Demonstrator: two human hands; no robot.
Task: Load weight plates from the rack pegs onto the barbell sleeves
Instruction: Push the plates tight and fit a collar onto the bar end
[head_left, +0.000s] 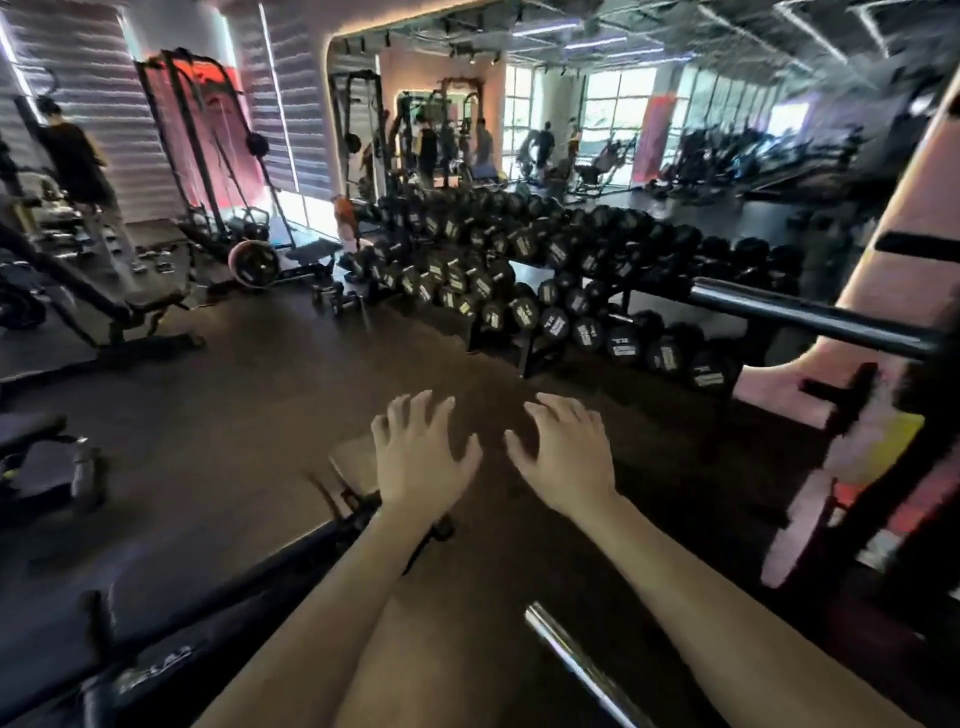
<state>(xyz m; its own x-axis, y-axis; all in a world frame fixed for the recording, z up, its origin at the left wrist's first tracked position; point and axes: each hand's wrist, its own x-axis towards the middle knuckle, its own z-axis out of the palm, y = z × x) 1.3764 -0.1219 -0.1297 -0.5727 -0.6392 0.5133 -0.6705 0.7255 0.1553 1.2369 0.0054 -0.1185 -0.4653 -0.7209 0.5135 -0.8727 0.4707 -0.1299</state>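
My left hand (418, 457) and my right hand (563, 454) are stretched out side by side over the dark floor, fingers spread, holding nothing. A bare chrome barbell sleeve (582, 667) runs below my right forearm at the bottom of the view. A black peg (810, 317) sticks out to the left from the pink rack upright (893, 291) at the right; no plate hangs on its visible length. Pink plates (795, 530) sit low on that rack, blurred.
A long dumbbell rack (519, 275) crosses the middle ahead. A black bench (171, 644) lies at lower left, another bench (104, 306) farther left. A loaded barbell plate (253, 262) rests by a far rack. Several people stand in the background.
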